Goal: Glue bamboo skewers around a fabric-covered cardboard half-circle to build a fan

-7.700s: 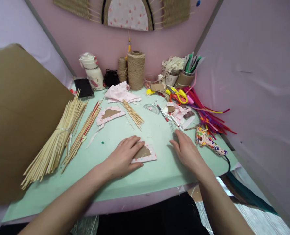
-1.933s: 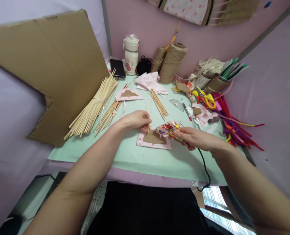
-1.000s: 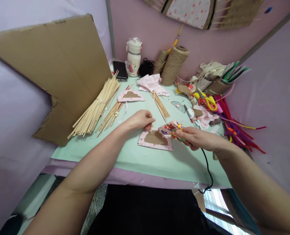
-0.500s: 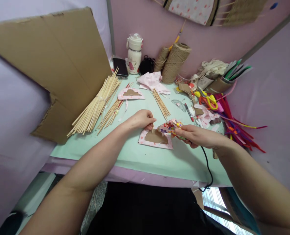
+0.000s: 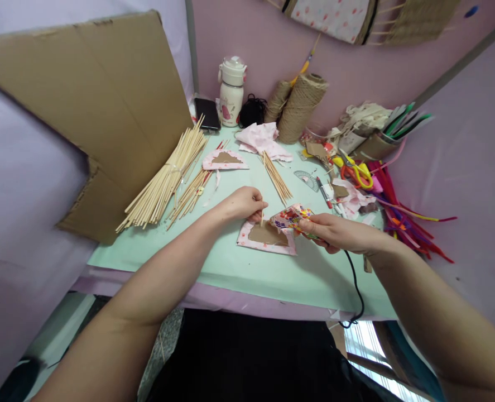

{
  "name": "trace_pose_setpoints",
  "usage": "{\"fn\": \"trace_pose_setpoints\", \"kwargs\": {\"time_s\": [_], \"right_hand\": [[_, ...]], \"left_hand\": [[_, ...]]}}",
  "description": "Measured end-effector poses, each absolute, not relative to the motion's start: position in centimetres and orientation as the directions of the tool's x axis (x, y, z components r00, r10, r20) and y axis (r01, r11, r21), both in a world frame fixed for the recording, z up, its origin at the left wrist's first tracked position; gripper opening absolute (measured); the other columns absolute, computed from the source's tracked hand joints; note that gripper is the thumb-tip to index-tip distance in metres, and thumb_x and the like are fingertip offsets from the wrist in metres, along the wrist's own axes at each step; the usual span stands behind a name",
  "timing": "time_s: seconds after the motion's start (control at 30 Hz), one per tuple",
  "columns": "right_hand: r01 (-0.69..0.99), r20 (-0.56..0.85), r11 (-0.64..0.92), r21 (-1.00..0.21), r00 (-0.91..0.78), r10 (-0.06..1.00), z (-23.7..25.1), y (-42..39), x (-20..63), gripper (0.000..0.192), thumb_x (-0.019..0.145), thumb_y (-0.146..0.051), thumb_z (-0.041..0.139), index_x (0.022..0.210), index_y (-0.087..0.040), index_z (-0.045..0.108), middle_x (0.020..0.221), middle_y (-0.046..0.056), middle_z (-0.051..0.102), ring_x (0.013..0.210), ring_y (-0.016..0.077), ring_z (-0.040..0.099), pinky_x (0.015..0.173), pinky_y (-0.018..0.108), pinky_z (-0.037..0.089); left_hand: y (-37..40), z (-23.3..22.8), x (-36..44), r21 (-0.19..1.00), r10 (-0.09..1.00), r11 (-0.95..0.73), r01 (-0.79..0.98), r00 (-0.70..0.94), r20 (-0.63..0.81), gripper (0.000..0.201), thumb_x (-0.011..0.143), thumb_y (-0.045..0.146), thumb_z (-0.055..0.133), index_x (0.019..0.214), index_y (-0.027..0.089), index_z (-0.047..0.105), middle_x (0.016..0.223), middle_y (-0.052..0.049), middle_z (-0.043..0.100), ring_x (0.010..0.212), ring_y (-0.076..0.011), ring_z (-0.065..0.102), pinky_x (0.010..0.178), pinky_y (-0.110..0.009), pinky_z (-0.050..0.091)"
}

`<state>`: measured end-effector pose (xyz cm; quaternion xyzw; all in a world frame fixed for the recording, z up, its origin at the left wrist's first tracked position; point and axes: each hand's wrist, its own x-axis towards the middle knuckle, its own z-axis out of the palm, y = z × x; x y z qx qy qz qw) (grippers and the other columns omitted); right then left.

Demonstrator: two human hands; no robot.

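My left hand point(image 5: 241, 204) pinches a thin bamboo stick point(image 5: 262, 215), held upright with its lower end on a cardboard piece edged in pink cloth point(image 5: 266, 237) that lies on the mint-green table point(image 5: 155, 257). My right hand point(image 5: 335, 233) grips a glue gun wrapped in a colourful flower pattern point(image 5: 291, 216). Its nozzle points left, close to the stick's lower end. A black cord point(image 5: 355, 287) runs from the gun over the table's front edge.
A big bundle of bamboo sticks point(image 5: 166, 178) and a smaller pile point(image 5: 277, 177) lie behind my hands. A second cloth-edged piece point(image 5: 224, 160), twine spools point(image 5: 299, 109), a bottle point(image 5: 231, 92), a phone point(image 5: 207, 106), scissors point(image 5: 354, 170) and pipe cleaners point(image 5: 398, 215) crowd the back. Brown cardboard point(image 5: 83, 100) leans at left.
Early on both hands lay flat on the table by the piece. Since then the left took up a stick and the right the glue gun; in the last second they barely moved.
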<state>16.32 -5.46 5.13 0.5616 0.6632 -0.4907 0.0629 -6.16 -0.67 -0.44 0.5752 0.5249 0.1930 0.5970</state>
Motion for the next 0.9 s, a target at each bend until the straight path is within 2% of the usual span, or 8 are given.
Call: {"fn": "trace_pose_setpoints", "kwargs": {"time_s": [0.33, 0.53, 0.9], "right_hand": [[0.809, -0.639, -0.115, -0.576, -0.358, 0.681, 5.0, -5.5, 16.4, 0.062, 0.08, -0.08, 0.042, 0.085, -0.019, 0.054, 0.065, -0.003, 0.04, 0.048, 0.0081, 0.038, 0.042, 0.021, 0.033], [0.807, -0.646, -0.12, -0.578, -0.363, 0.672, 5.0, -5.4, 16.4, 0.06, 0.08, -0.079, 0.043, 0.084, -0.02, 0.053, 0.064, -0.004, 0.038, 0.048, 0.008, 0.036, 0.041, 0.021, 0.031], [0.822, -0.644, -0.11, -0.558, -0.346, 0.683, 5.2, -5.5, 16.2, 0.064, 0.078, -0.082, 0.042, 0.079, -0.019, 0.052, 0.065, -0.003, 0.039, 0.048, 0.008, 0.038, 0.042, 0.021, 0.033]], "left_hand": [[-0.6, -0.9, -6.3, 0.9, 0.84, 0.242, 0.363, 0.386, -0.381, 0.025, 0.089, 0.016, 0.061, 0.068, 0.015, 0.049, 0.055, 0.0, 0.063, 0.05, -0.0097, 0.063, 0.054, -0.019, 0.05], [-0.8, -0.6, -6.4, 0.899, 0.846, 0.187, 0.396, 0.4, -0.352, 0.025, 0.091, 0.014, 0.055, 0.066, 0.015, 0.05, 0.054, -0.001, 0.063, 0.051, -0.0111, 0.062, 0.054, -0.022, 0.049], [-1.2, 0.3, -6.5, 0.89, 0.849, 0.182, 0.419, 0.389, -0.357, 0.027, 0.091, 0.012, 0.055, 0.064, 0.014, 0.049, 0.053, 0.001, 0.06, 0.049, -0.0078, 0.06, 0.05, -0.017, 0.044]]}}
